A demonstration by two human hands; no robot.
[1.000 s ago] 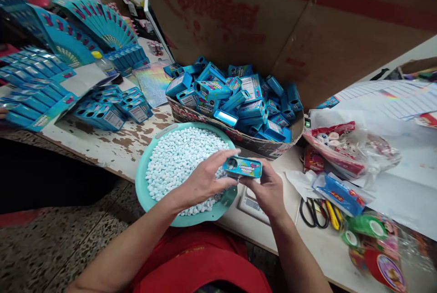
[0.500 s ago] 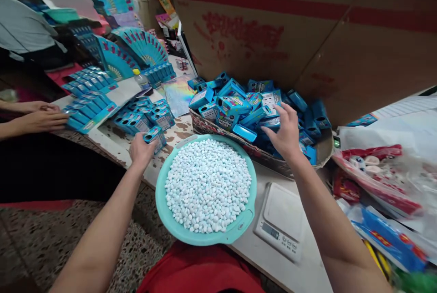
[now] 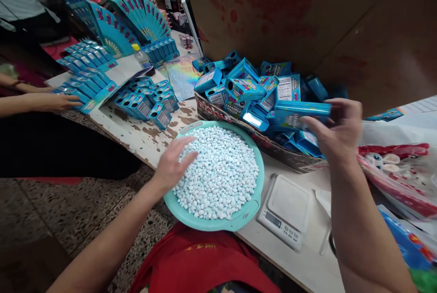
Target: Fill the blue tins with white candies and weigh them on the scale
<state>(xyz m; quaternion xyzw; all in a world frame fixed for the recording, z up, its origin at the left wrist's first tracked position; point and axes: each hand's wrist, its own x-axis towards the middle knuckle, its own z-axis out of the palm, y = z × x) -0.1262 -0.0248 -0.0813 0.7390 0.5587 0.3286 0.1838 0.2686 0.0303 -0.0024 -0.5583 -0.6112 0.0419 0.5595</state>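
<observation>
My right hand (image 3: 341, 131) grips a blue candy box (image 3: 300, 112) by its end, above a cardboard carton (image 3: 235, 122) heaped with similar blue boxes (image 3: 244, 90). Over the left side of a turquoise basin (image 3: 170, 211), my left hand (image 3: 175, 163) hangs with its fingers apart and nothing in them. Small pale-blue and white candies (image 3: 218, 174) fill the basin. To the left on the table, several blue boxes (image 3: 139, 102) stand grouped, their round openings facing up.
A digital scale (image 3: 287, 211) sits right of the basin. Far left, another person's hand (image 3: 63, 101) touches rows of blue boxes (image 3: 88, 81). A bottle with a yellow cap (image 3: 140, 56) stands behind. Plastic bags (image 3: 399, 170) lie at the right; a large cardboard sheet (image 3: 273, 20) rises at the back.
My left hand has let go of a box beside the standing group and moved right, over the candies. My right hand has lifted a box from the carton.
</observation>
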